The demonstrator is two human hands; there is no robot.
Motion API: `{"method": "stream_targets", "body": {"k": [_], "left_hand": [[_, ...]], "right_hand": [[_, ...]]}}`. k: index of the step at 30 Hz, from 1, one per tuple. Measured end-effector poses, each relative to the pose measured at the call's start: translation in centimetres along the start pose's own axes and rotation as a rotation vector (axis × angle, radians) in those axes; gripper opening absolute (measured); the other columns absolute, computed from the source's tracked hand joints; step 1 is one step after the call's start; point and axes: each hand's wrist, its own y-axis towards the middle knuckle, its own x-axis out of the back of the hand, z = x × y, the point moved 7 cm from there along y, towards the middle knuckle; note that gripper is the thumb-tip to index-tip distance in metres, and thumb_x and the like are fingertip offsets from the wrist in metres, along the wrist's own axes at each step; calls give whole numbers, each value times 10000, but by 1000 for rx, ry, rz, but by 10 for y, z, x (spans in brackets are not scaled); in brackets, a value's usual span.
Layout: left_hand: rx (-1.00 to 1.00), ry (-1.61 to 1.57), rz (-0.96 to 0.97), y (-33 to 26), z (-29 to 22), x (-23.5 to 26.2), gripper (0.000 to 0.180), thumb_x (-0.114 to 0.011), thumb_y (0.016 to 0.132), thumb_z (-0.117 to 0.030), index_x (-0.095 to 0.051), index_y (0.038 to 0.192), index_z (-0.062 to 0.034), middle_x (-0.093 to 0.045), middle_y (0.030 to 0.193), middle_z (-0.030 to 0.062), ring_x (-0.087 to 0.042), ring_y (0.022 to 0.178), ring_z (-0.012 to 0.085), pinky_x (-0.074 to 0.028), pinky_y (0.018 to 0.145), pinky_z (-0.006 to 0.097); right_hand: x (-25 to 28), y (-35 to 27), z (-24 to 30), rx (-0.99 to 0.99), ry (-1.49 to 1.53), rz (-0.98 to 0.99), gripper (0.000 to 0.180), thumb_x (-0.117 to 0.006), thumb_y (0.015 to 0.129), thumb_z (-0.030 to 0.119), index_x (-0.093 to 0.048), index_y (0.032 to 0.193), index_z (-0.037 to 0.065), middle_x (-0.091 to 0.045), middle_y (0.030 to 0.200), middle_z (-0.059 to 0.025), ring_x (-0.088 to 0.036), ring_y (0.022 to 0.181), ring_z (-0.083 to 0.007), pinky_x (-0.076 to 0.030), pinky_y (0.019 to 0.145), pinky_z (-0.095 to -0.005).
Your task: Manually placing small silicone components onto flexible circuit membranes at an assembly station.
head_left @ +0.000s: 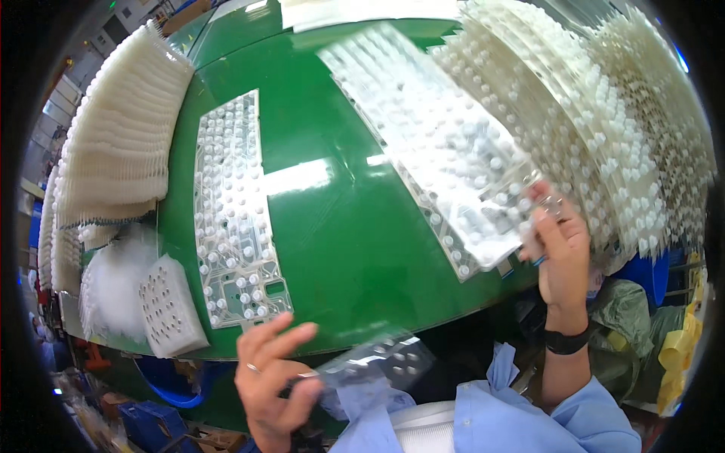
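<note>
My right hand (559,234) pinches the near corner of a translucent keyboard membrane sheet (453,143) with rows of white domes, blurred and raised at a slant. Beneath it shows the edge of another domed sheet (434,219) lying on the table. At the near edge, my left hand (273,370) has its thumb and a finger on the corner of a small clear plastic film (396,362) with several light spots. Its other fingers stretch toward the near end of a domed membrane sheet (234,211) lying flat on the left.
The green table (310,249) carries tall stacks of domed sheets on the left (121,128) and right (574,113). A white foam-like block (172,306) with dark spots stands at the near left. White sheets (370,11) lie at the back. A blue bin (170,381) sits below the edge.
</note>
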Motion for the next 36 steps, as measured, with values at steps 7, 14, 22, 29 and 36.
{"method": "stream_targets", "body": {"k": [7,14,22,29,36], "left_hand": [[165,-70,159,13,36,8,210,-647,763,-232,-624,741,-23,-669,1209,196,-518,1284,409,-330,1057,489],[-19,-64,158,14,-12,-51,179,-726,785,-198,-627,746,-54,-658,1255,128,-497,1296,403,-344,1002,503],[67,-315,56,-10,-16,-40,145,-696,812,-146,-653,812,-8,-684,1129,208,-655,1018,342,-498,893,394],[52,-295,21,-22,-17,-39,295,-754,768,-141,-670,1004,13,-703,1063,176,-682,886,294,-522,805,361],[74,-250,84,-20,-18,-50,377,-844,662,-193,-675,950,-19,-698,963,112,-646,919,273,-479,846,360]], "right_hand": [[-3,-49,6,358,-591,-213,523,-551,900,-30,-413,1404,-16,-440,1372,-164,-553,887,-117,-476,723,-223],[-78,-97,24,224,-501,652,561,-680,859,138,-483,1356,-33,-506,1358,-220,-545,1180,-297,-463,944,-377],[-89,-120,3,-82,-250,820,347,-759,820,86,-654,1143,17,-643,1055,-120,-633,927,-197,-502,815,-295],[-84,-133,-8,-166,-209,723,292,-754,817,37,-655,1090,11,-612,971,-85,-628,881,-143,-505,761,-253],[-90,-142,-11,-265,-1,667,209,-712,847,-13,-647,1046,-8,-587,987,-66,-626,854,-115,-531,786,-242]]}}
